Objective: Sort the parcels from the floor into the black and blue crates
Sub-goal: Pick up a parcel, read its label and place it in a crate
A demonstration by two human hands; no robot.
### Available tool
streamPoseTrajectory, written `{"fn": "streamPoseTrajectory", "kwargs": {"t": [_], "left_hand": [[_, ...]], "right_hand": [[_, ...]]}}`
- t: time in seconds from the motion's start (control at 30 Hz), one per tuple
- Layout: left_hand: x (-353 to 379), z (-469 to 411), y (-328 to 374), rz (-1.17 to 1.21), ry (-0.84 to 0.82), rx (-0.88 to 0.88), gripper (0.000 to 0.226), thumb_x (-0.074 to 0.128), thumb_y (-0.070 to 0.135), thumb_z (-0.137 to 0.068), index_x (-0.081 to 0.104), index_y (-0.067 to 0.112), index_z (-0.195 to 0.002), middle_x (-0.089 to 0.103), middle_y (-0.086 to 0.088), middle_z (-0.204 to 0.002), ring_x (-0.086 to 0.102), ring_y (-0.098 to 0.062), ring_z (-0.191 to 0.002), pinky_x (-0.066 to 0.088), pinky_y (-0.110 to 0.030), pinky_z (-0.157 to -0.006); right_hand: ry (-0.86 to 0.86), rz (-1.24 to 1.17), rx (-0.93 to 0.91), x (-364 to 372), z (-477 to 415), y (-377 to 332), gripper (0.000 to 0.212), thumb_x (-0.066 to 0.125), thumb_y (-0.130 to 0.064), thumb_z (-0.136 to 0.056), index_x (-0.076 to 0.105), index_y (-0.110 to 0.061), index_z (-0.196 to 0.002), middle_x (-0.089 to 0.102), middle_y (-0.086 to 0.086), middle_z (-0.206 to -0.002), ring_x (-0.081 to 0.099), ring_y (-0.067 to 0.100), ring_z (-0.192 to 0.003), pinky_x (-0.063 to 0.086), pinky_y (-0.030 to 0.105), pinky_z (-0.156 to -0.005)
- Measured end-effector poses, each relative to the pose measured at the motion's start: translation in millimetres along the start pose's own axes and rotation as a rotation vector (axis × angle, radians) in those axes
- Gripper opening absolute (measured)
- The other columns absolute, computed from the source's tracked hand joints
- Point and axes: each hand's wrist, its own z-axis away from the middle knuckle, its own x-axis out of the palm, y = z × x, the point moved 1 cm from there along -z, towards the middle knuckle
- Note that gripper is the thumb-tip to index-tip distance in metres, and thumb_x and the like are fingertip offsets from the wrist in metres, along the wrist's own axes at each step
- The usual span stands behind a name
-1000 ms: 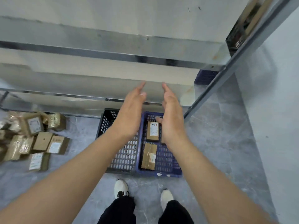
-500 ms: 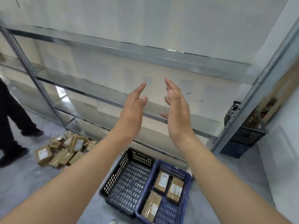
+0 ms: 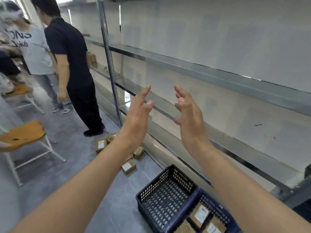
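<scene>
1. A grey floor (image 3: 80, 165) runs along a bare metal rack (image 3: 202, 71). Two other people (image 3: 74, 64) stand far left, near a chair (image 3: 21, 135).
2. The parcels (image 3: 128, 167) lie in a loose pile at the rack's foot, left of the crates and partly hidden by the left forearm. More lie in the blue crate (image 3: 183, 216). No parcel shows in the black crate (image 3: 165, 194), which touches it.
3. The step in hand, as I judge it, is fetching a floor parcel. Bend to the pile, take one at a time and read its label before choosing a crate — the sorting rule isn't visible.
4. The left hand (image 3: 137, 118) and right hand (image 3: 190, 121) are raised before the rack — palms facing, fingers straight, apart, holding nothing.
</scene>
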Motion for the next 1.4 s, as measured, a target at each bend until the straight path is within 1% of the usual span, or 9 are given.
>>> {"fn": "streamPoseTrajectory", "kwargs": {"t": [0.1,0.2,0.27,0.43,0.73,0.9,1.03,1.27,1.4], "left_hand": [[-41.3,3.8,-11.8,-0.031,0.078,-0.014,0.062,0.037,0.051,-0.1,0.033,0.037,-0.16,0.031,0.016,-0.166,0.024,0.005,-0.151,0.021,-0.036,-0.127],[-83.6,10.2,-23.2,-0.031,0.146,-0.046,0.055,0.036,0.034,-0.106,0.033,0.028,-0.161,0.033,0.014,-0.161,0.029,0.022,-0.139,0.025,-0.005,-0.112],[-111.6,13.1,-33.3,-0.05,0.182,-0.06,0.054,0.036,0.028,-0.107,0.033,0.021,-0.161,0.034,0.014,-0.158,0.03,0.026,-0.135,0.026,0.001,-0.105],[-171.8,16.7,-72.0,-0.141,0.191,-0.087,0.058,0.035,0.032,-0.103,0.031,0.024,-0.161,0.034,0.018,-0.158,0.027,0.007,-0.148,0.022,-0.02,-0.122],[-266.4,-1.7,-152.1,-0.193,0.066,-0.178,0.061,0.033,0.037,-0.104,0.028,0.024,-0.163,0.032,0.014,-0.162,0.024,0.009,-0.148,0.019,-0.013,-0.119],[-298.2,-41.0,-207.2,-0.172,0.014,-0.228,0.061,0.033,0.042,-0.103,0.03,0.027,-0.162,0.031,0.013,-0.164,0.023,0.006,-0.151,0.018,-0.029,-0.126],[-304.1,-88.5,-266.0,-0.146,-0.03,-0.307,0.059,0.033,0.041,-0.103,0.031,0.03,-0.16,0.033,0.018,-0.16,0.026,0.012,-0.146,0.021,-0.019,-0.12],[-301.9,-199.6,-384.0,-0.074,0.022,-0.501,0.066,0.034,0.042,-0.094,0.035,0.032,-0.159,0.035,0.012,-0.16,0.03,0.002,-0.145,0.024,-0.014,-0.113],[-300.5,-244.0,-444.2,-0.052,-0.055,-0.538,0.063,0.033,0.048,-0.097,0.036,0.035,-0.158,0.038,0.022,-0.153,0.03,0.017,-0.139,0.023,-0.008,-0.109]], "right_hand": [[-0.079,-0.007,0.009,40.4,-9.3,5.5,0.075,0.039,-0.075,-0.088,0.052,-0.048,-0.157,0.048,-0.02,-0.159,0.045,0.006,-0.149,0.043,0.057,-0.124],[-0.157,-0.023,0.043,84.2,-19.3,14.3,0.068,0.041,-0.069,-0.088,0.056,-0.051,-0.152,0.051,-0.033,-0.149,0.045,-0.002,-0.146,0.042,0.056,-0.124],[-0.184,-0.001,0.039,113.3,-23.2,21.1,0.066,0.039,-0.067,-0.091,0.057,-0.049,-0.152,0.049,-0.045,-0.14,0.043,-0.006,-0.145,0.042,0.056,-0.124],[-0.192,0.031,0.08,178.2,-29.0,41.6,0.059,0.033,-0.068,-0.092,0.059,-0.056,-0.145,0.05,-0.044,-0.136,0.045,-0.007,-0.143,0.042,0.054,-0.124],[-0.13,0.08,0.167,284.0,-45.5,78.7,0.068,0.029,-0.074,-0.092,0.054,-0.053,-0.152,0.046,-0.047,-0.135,0.047,-0.005,-0.141,0.046,0.052,-0.122],[-0.075,0.092,0.258,326.8,-73.3,122.7,0.072,0.028,-0.075,-0.091,0.054,-0.05,-0.154,0.049,-0.038,-0.14,0.047,0.0,-0.143,0.043,0.053,-0.123],[-0.067,0.11,0.292,352.6,-119.4,173.8,0.07,0.027,-0.073,-0.092,0.055,-0.049,-0.152,0.046,-0.048,-0.134,0.045,0.002,-0.148,0.04,0.052,-0.126],[-0.103,0.144,0.397,394.9,-242.9,278.7,0.068,0.032,-0.065,-0.095,0.059,-0.04,-0.152,0.055,-0.023,-0.152,0.047,-0.001,-0.145,0.04,0.047,-0.127],[-0.116,0.13,0.471,413.3,-305.2,324.9,0.063,0.029,-0.055,-0.099,0.058,-0.042,-0.153,0.052,-0.038,-0.136,0.047,-0.003,-0.144,0.039,0.045,-0.128]]}}
